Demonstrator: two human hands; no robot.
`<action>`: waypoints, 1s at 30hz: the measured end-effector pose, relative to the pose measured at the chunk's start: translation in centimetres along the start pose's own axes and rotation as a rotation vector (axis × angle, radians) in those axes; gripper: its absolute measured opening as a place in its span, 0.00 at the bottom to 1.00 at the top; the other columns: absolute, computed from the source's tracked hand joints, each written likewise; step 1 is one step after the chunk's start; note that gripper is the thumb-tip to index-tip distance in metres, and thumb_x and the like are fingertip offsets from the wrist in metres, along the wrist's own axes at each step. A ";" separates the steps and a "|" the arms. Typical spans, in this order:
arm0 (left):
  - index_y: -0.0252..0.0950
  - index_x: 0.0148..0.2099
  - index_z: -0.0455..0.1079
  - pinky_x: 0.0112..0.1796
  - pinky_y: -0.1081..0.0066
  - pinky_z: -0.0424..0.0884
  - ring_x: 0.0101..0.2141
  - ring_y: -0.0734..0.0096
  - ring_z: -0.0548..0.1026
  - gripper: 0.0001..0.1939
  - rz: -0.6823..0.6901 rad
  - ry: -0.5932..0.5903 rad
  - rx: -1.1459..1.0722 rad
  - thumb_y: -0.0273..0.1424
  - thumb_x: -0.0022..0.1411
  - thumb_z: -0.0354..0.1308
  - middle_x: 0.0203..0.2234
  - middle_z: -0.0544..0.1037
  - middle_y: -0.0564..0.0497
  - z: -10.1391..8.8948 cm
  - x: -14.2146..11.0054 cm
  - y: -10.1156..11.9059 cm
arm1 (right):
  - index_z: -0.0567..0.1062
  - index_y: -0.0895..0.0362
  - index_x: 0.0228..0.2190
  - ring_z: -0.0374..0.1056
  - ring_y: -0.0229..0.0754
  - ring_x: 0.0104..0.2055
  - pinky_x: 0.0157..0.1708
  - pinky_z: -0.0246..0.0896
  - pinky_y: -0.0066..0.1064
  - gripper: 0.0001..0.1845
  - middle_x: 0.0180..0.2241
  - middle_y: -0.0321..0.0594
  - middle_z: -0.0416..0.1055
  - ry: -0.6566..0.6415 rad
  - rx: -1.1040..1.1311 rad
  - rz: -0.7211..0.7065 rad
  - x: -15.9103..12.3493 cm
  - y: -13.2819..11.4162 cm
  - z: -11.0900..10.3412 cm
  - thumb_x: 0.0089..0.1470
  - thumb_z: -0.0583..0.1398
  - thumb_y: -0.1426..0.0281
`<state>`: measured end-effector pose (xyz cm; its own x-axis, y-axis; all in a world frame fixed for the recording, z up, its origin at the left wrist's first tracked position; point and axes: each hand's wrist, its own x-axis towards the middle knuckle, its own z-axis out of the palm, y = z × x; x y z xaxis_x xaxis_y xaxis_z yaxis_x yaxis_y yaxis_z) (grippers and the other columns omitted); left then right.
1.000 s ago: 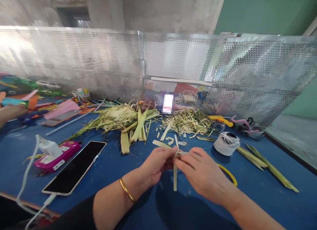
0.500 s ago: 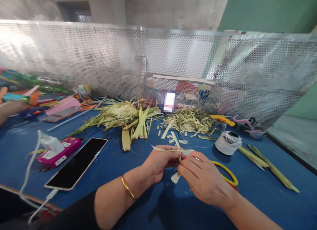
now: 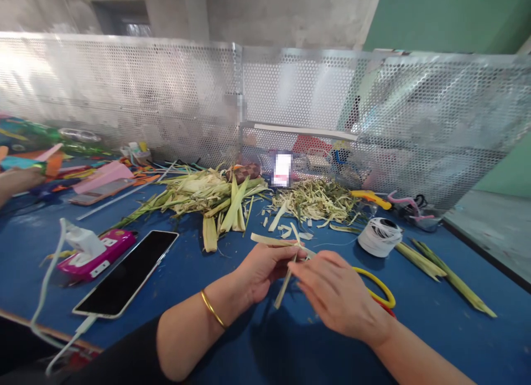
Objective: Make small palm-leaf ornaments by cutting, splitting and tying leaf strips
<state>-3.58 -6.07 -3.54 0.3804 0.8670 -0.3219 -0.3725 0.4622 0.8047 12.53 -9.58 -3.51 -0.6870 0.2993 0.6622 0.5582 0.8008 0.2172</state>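
Observation:
My left hand point(image 3: 265, 266) pinches a small crossed bundle of pale corn husk strips point(image 3: 271, 240) between thumb and fingers, above the blue table. One strip points left, a short one stands up, and a narrow one point(image 3: 284, 290) hangs below. Against the bundle, my right hand point(image 3: 332, 285) has its fingers closed on the strips; its fingertips are partly hidden. A white thread spool point(image 3: 379, 237) stands to the right, its thread trailing towards the bundle. Just behind my right hand shows a yellow and red handle loop point(image 3: 379, 285), apparently of scissors.
Husk piles point(image 3: 194, 194) and shredded husk point(image 3: 317, 202) lie in front of the perforated metal screen point(image 3: 166, 97). At left are a phone point(image 3: 128, 274), a magenta power strip point(image 3: 97, 255) and another person's hand point(image 3: 20, 183). Husk stalks point(image 3: 454, 277) lie at right.
The bundle has turned in my fingers, and a narrow strip now hangs lower left where a wide end was. My right hand has shifted slightly, its fingers straighter.

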 end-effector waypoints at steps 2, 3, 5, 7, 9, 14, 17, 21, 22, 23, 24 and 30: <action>0.30 0.34 0.75 0.30 0.75 0.70 0.27 0.73 0.74 0.08 -0.009 0.030 0.022 0.24 0.48 0.63 0.26 0.78 0.48 0.2 -0.1 0.3 | 0.68 0.60 0.46 0.69 0.45 0.39 0.41 0.61 0.38 0.13 0.37 0.46 0.75 0.070 0.012 0.254 -0.2 0.7 0.0 0.59 0.53 0.71; 0.30 0.33 0.75 0.30 0.74 0.70 0.26 0.74 0.74 0.07 -0.017 0.039 0.034 0.24 0.48 0.62 0.26 0.77 0.48 0.3 -0.2 0.5 | 0.69 0.59 0.44 0.69 0.46 0.38 0.39 0.61 0.38 0.12 0.37 0.46 0.75 0.056 0.030 0.391 -0.3 1.0 0.1 0.59 0.54 0.68; 0.29 0.31 0.75 0.30 0.74 0.70 0.26 0.74 0.73 0.06 -0.029 0.034 0.045 0.27 0.50 0.61 0.24 0.76 0.49 0.4 -0.4 0.7 | 0.71 0.56 0.36 0.69 0.45 0.35 0.35 0.61 0.35 0.11 0.33 0.42 0.75 -0.066 0.115 0.603 -0.4 1.5 0.3 0.59 0.54 0.63; 0.30 0.30 0.74 0.28 0.74 0.69 0.24 0.76 0.71 0.08 -0.009 0.031 0.074 0.31 0.50 0.62 0.22 0.74 0.50 0.5 -0.4 0.6 | 0.71 0.54 0.28 0.67 0.43 0.31 0.32 0.60 0.32 0.13 0.26 0.38 0.73 -0.198 0.229 0.689 -0.4 1.6 0.6 0.59 0.53 0.61; 0.30 0.30 0.73 0.25 0.76 0.66 0.22 0.78 0.69 0.11 0.044 0.027 0.142 0.34 0.48 0.65 0.20 0.71 0.53 0.4 -0.3 0.3 | 0.68 0.54 0.22 0.66 0.41 0.28 0.32 0.58 0.31 0.16 0.21 0.35 0.70 -0.254 0.289 0.691 -0.3 1.3 0.7 0.60 0.52 0.63; 0.31 0.28 0.71 0.22 0.77 0.60 0.18 0.82 0.65 0.12 0.120 0.018 0.286 0.35 0.48 0.66 0.17 0.69 0.56 0.0 0.1 -0.3 | 0.65 0.54 0.20 0.61 0.38 0.24 0.32 0.54 0.29 0.16 0.18 0.33 0.64 -0.256 0.361 0.655 0.2 0.7 0.1 0.58 0.51 0.66; 0.31 0.27 0.70 0.21 0.77 0.59 0.17 0.82 0.65 0.11 0.143 0.012 0.323 0.34 0.48 0.65 0.17 0.69 0.56 -0.1 0.2 -0.1 | 0.66 0.55 0.18 0.60 0.37 0.25 0.29 0.53 0.28 0.17 0.18 0.33 0.64 -0.304 0.532 0.727 0.5 0.8 -0.5 0.56 0.53 0.65; 0.31 0.27 0.71 0.19 0.78 0.57 0.16 0.82 0.64 0.11 0.108 -0.017 0.299 0.35 0.48 0.65 0.16 0.69 0.56 -0.1 0.1 0.4 | 0.71 0.57 0.21 0.62 0.38 0.27 0.29 0.54 0.28 0.20 0.21 0.35 0.68 -0.227 0.848 1.017 0.7 1.3 -0.5 0.55 0.54 0.56; 0.31 0.27 0.71 0.18 0.78 0.57 0.16 0.82 0.64 0.12 0.085 -0.030 0.294 0.36 0.49 0.65 0.17 0.69 0.55 0.0 0.0 0.4 | 0.72 0.57 0.22 0.62 0.38 0.28 0.30 0.55 0.29 0.21 0.23 0.35 0.68 -0.169 0.924 1.099 0.7 1.4 -0.4 0.54 0.55 0.54; 0.31 0.26 0.71 0.18 0.77 0.58 0.16 0.82 0.64 0.13 0.061 -0.044 0.297 0.37 0.50 0.63 0.17 0.70 0.54 0.1 -0.1 0.5 | 0.73 0.57 0.22 0.63 0.38 0.29 0.32 0.56 0.29 0.22 0.24 0.36 0.69 -0.113 1.004 1.176 0.7 1.5 -0.2 0.52 0.56 0.52; 0.31 0.26 0.71 0.18 0.77 0.58 0.17 0.81 0.65 0.15 0.040 -0.056 0.306 0.39 0.52 0.62 0.18 0.71 0.53 0.1 -0.3 0.5 | 0.73 0.58 0.22 0.63 0.39 0.30 0.34 0.57 0.30 0.22 0.25 0.37 0.69 -0.065 1.088 1.241 0.7 1.6 0.0 0.49 0.58 0.51; 0.31 0.28 0.73 0.16 0.79 0.53 0.15 0.83 0.60 0.14 0.000 -0.114 0.408 0.39 0.49 0.63 0.14 0.66 0.56 0.4 -0.6 0.1 | 0.71 0.59 0.18 0.60 0.34 0.22 0.26 0.55 0.29 0.19 0.18 0.34 0.66 0.130 1.248 1.404 0.6 1.3 0.8 0.38 0.67 0.55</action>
<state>-3.52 -6.62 -3.13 0.4797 0.8306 -0.2829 -0.0157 0.3305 0.9437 12.52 -7.94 -3.37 -0.0239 0.9971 -0.0723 -0.0459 -0.0734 -0.9962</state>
